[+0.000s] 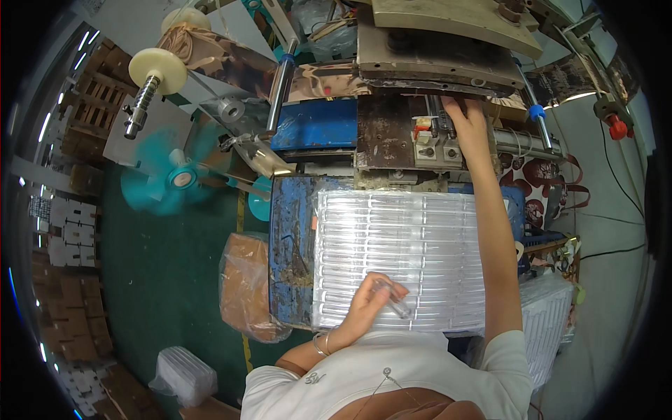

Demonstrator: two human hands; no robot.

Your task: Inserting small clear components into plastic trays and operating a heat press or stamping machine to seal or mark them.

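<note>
My left hand [364, 302] is closed around a clear plastic tube [400, 308], whose free end slants down to the right. It is held over the near part of a wide tray [448, 245] packed with rows of similar clear tubes. My right arm stretches far forward, and my right hand [467, 119] reaches in below the raised head [434, 59] of a press. Two of its fingers show stretched out and apart beside a metal fixture [435, 148] on the dark press bed; the fingertips are partly hidden, and nothing can be seen held there.
A roll of shiny copper-coloured foil [231, 66] runs across behind the press. Polished posts [281, 94] flank the press head. At left a teal fan [171, 175] spins near a plastic-wrapped brown carton [248, 287]. More bagged clear tubes [542, 325] stand at right.
</note>
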